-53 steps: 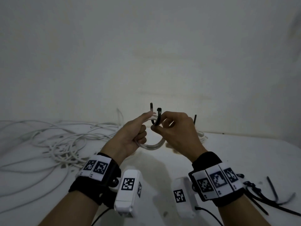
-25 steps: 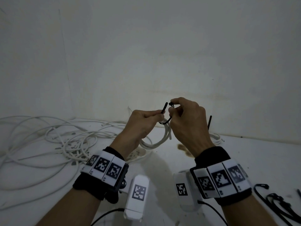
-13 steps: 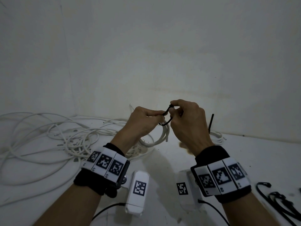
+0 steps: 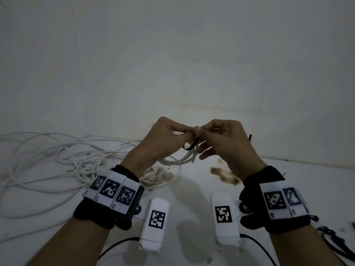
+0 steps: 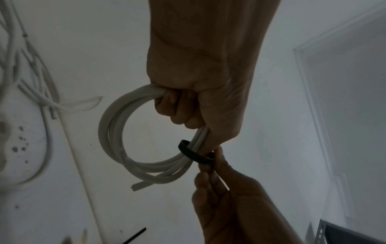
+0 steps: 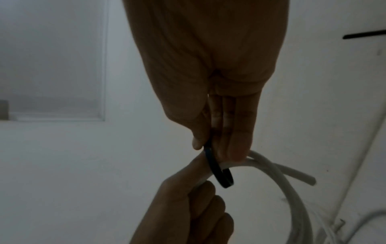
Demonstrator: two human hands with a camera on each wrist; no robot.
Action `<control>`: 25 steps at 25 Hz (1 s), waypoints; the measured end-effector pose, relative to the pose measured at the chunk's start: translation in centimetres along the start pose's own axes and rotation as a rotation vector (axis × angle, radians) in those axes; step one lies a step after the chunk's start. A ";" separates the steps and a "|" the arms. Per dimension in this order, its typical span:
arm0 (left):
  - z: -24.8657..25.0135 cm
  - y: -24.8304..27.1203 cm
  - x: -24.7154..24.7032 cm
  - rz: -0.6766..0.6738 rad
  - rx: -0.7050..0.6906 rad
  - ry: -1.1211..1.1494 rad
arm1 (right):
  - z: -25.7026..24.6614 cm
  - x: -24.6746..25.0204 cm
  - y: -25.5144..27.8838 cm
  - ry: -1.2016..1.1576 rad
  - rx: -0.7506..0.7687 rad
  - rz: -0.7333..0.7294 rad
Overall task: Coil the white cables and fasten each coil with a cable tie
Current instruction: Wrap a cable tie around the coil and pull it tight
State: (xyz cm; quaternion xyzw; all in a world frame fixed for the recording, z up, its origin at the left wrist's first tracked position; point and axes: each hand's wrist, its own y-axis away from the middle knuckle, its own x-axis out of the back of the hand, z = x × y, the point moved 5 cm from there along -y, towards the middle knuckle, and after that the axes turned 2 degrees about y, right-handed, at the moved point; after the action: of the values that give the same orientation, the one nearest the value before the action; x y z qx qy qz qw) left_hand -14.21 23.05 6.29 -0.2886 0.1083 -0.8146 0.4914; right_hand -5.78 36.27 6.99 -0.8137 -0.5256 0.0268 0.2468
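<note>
My left hand (image 4: 169, 137) grips a small coil of white cable (image 5: 117, 137) in a fist, held up above the table; the coil (image 4: 189, 157) hangs below my knuckles. A black cable tie (image 5: 194, 154) loops around the coil's strands right beside my left thumb. My right hand (image 4: 217, 135) pinches the tie (image 6: 219, 173) between thumb and fingers where its ends meet. The tie's loop (image 4: 191, 146) still stands loose around the cable. Both hands touch at the fingertips.
A tangle of loose white cables (image 4: 57, 160) covers the table's left side. Spare black cable ties (image 4: 334, 240) lie at the right front edge. One black tie (image 4: 250, 138) sticks up behind my right hand. Brown stains (image 4: 224, 174) mark the white table (image 4: 307, 179). A wall stands close behind.
My hands have closed together and the tie's free end, sticking up earlier, is now drawn in between my fingers. The loop around the coil is smaller. The view shifted slightly left.
</note>
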 end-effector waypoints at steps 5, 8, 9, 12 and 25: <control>-0.3 -0.2 -0.6 0.107 0.046 0.130 | -1.1 1.9 -0.6 0.394 0.237 0.322; -1.4 -0.6 -0.8 0.205 -0.001 0.086 | -1.2 1.6 -0.3 0.560 0.285 0.385; -1.9 -0.7 -0.7 0.243 -0.023 0.057 | -1.3 1.4 -0.1 0.588 0.290 0.390; -2.9 -0.7 0.0 0.355 -0.060 0.016 | -1.9 0.5 0.4 0.623 0.330 0.359; -3.1 0.0 -1.9 0.168 -0.105 0.222 | -3.4 2.6 1.5 0.467 0.430 0.449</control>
State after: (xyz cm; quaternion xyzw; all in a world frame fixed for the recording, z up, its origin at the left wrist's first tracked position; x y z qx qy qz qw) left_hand -15.41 24.33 3.09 -0.2121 0.2282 -0.7907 0.5270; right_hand -2.35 36.78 9.87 -0.8224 -0.2466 0.0039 0.5127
